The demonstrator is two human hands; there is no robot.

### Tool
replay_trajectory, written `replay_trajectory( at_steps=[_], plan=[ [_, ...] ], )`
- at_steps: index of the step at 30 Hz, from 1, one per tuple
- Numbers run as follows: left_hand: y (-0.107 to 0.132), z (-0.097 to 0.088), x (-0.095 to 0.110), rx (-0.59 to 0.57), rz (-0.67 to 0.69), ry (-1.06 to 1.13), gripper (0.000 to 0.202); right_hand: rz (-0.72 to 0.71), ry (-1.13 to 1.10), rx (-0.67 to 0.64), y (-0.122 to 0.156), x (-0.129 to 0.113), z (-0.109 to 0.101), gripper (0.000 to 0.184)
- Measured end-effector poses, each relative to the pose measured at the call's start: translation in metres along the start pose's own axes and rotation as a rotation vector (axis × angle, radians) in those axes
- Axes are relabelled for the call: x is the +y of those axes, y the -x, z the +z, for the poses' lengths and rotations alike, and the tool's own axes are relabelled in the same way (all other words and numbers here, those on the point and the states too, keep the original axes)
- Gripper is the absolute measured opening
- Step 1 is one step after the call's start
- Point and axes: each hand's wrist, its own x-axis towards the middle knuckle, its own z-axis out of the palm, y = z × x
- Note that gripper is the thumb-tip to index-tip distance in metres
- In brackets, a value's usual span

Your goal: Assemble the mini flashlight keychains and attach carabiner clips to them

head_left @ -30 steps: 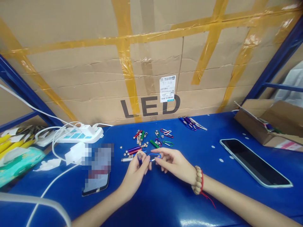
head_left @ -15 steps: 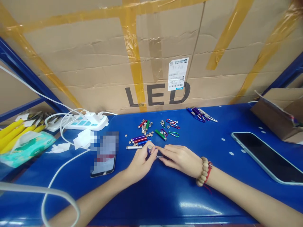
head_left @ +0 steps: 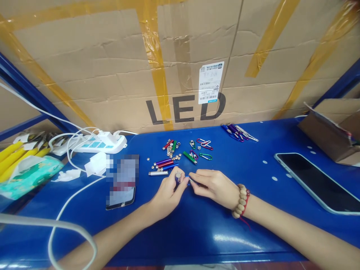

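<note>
Cardboard carton (head_left: 112,82), marked LED, noted behind the blue worktop (head_left: 157,243). By the left hand (head_left: 165,193), in a closed grip, a dark-blue tube (head_left: 177,181) is held, silver end exposed. By the right hand (head_left: 215,186), grip narrow, a blue clip (head_left: 188,177), mostly hidden, is pinched beside the left thumb. Button cells (head_left: 177,156) are scattered beyond.

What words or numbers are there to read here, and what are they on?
"LED": big black letters on the cardboard box.
White label on that box: print too small and blurred to read.
Phone on the left: screen pixelated, unreadable.
</note>
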Motion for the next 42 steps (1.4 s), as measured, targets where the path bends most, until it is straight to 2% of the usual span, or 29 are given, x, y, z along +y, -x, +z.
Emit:
replay_trajectory(
  at_steps=[3, 6, 15, 17, 20, 22, 25, 28, 31, 34, 36, 42],
  plan=[
    [0.000, 0.000, 0.000, -0.003, -0.001, 0.093, 0.020, 0.023, -0.026, 0.049, -0.001, 0.002, -0.001, 0.042],
    [0.000, 0.000, -0.001, -0.013, 0.052, 0.160, 0.018, 0.048, -0.054, 0.096, -0.001, 0.004, -0.001, 0.041],
    [0.001, 0.003, -0.001, -0.036, 0.049, 0.077, 0.018, 0.137, -0.137, 0.178, -0.001, 0.002, 0.001, 0.032],
    [0.001, 0.004, 0.001, -0.034, 0.058, 0.080, 0.018, 0.197, -0.091, 0.118, -0.001, 0.006, 0.001, 0.029],
    [0.000, 0.003, 0.003, -0.012, 0.054, 0.116, 0.019, 0.264, 0.017, -0.045, -0.001, 0.013, 0.000, 0.027],
    [-0.001, 0.002, 0.003, 0.002, 0.042, 0.161, 0.021, 0.262, 0.060, -0.077, -0.001, 0.016, -0.001, 0.026],
    [-0.002, 0.001, 0.004, -0.005, 0.028, 0.277, 0.024, 0.225, -0.011, 0.022, -0.002, 0.012, -0.005, 0.028],
    [-0.004, 0.001, 0.005, -0.040, 0.009, 0.413, 0.029, 0.217, -0.276, 0.127, -0.004, 0.004, -0.008, 0.023],
    [-0.003, 0.002, 0.006, -0.091, 0.022, 0.496, 0.033, 0.272, -0.528, 0.174, -0.006, -0.003, -0.010, 0.016],
    [-0.001, 0.002, 0.008, -0.119, 0.060, 0.513, 0.031, 0.326, -0.622, 0.189, -0.007, -0.007, -0.012, 0.013],
    [0.001, 0.000, 0.009, -0.110, 0.058, 0.456, 0.029, 0.344, -0.618, 0.215, -0.008, -0.008, -0.013, 0.011],
    [0.004, -0.004, 0.013, -0.182, -0.011, 0.054, 0.028, 0.335, -0.531, 0.410, -0.009, -0.010, -0.015, 0.005]
  ],
)
